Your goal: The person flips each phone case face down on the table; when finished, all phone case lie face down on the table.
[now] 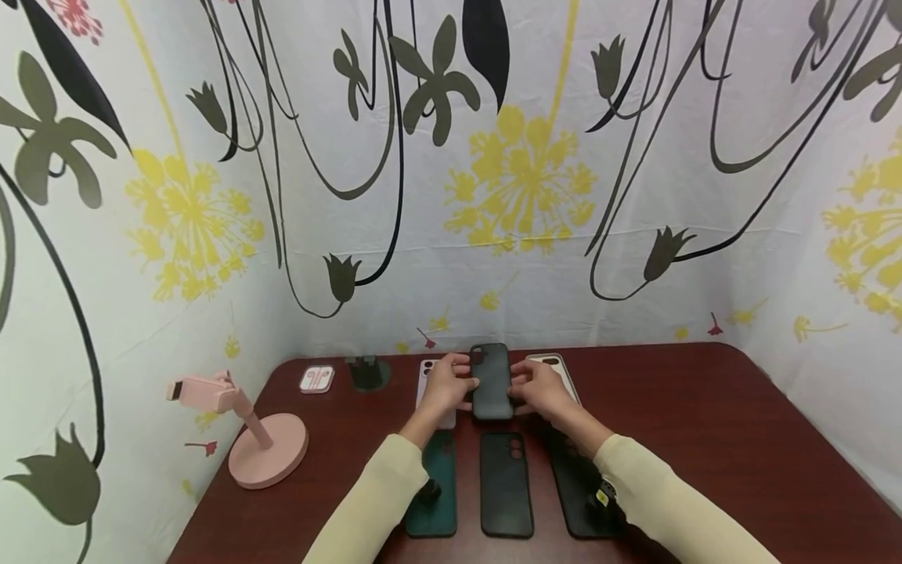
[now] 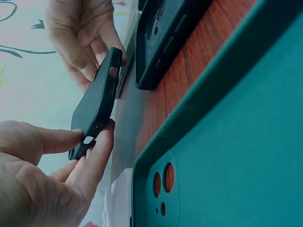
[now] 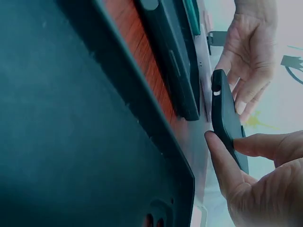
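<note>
A dark phone case is held up between both hands near the back of the table, its back and camera cutout facing the head camera. My left hand pinches one long edge between thumb and fingers. On the opposite edge, my right hand grips it the same way. The left wrist view shows the held case side-on, with openings along its rim. Closer to me lie a green phone case, a black phone case and another black phone case, partly under the right forearm.
Behind the hands lie a pale phone case and a white-rimmed case, both partly hidden. At the left are a pink phone stand, a small box with earphones and a dark object. Patterned fabric surrounds the table.
</note>
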